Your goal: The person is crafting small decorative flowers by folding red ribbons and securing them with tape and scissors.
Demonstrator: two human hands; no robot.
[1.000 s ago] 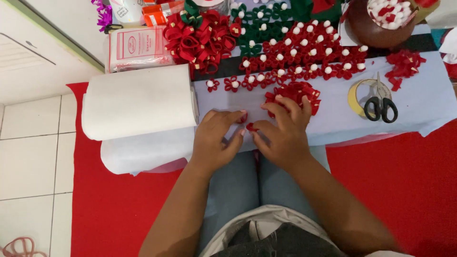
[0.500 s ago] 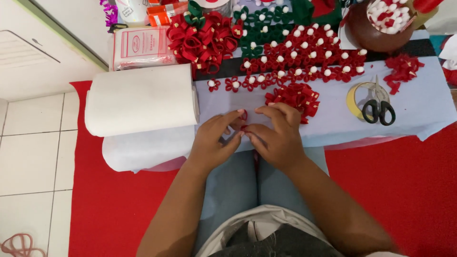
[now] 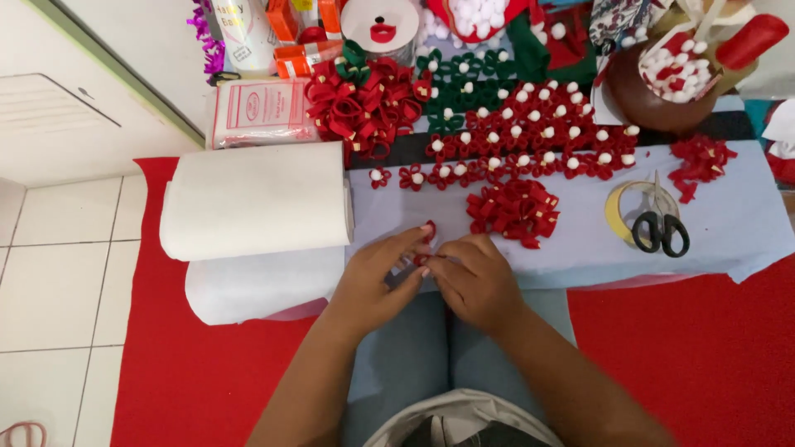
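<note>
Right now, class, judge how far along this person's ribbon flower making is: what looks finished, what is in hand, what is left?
Done: rows of red flowers with white centres lie on the pale cloth. In hand: the left hand and right hand pinch one small red ribbon piece between their fingertips. Left: a pile of folded red petals and a heap of red loops still lie loose, so plenty seems unassembled.

Both forearms come up from bottom of frame and meet at centre. Left hand (image 3: 377,281) palm down, fingers curled, thumb and index pinched together at tips. Right hand (image 3: 472,277) also palm down, fingers bent inward, its fingertips touching those of left hand. Wrists approx. level.
</note>
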